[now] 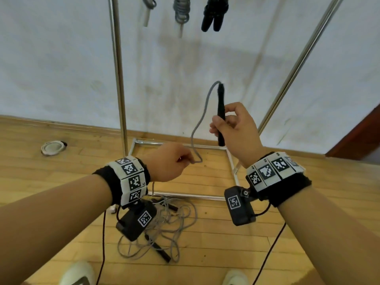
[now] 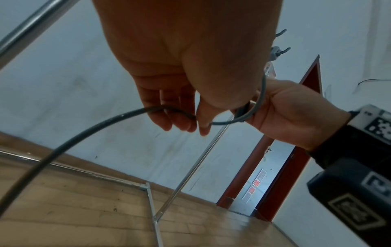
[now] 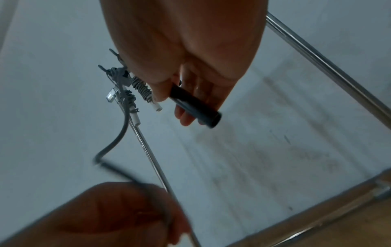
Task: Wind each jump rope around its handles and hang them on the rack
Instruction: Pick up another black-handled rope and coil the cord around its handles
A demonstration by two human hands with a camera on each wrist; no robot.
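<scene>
My right hand (image 1: 230,124) grips a black jump-rope handle (image 1: 221,112) upright in front of the rack; in the right wrist view that handle (image 3: 195,107) slants across the fingers. A grey cord (image 1: 200,120) leaves the handle's top, curves down and runs into my left hand (image 1: 174,163), which pinches it between thumb and fingers. The left wrist view shows the cord (image 2: 84,133) passing through that pinch. The rest of the cord lies in a loose tangle (image 1: 164,227) on the floor, with the second black handle (image 1: 161,251) in it.
A chrome rack stands against the wall, with uprights (image 1: 118,79) and a floor frame (image 1: 185,195). Three wound ropes hang at the top: two grey (image 1: 182,11) and one black (image 1: 214,15). My shoes (image 1: 77,273) show at the bottom edge. A red door frame (image 1: 357,136) is at right.
</scene>
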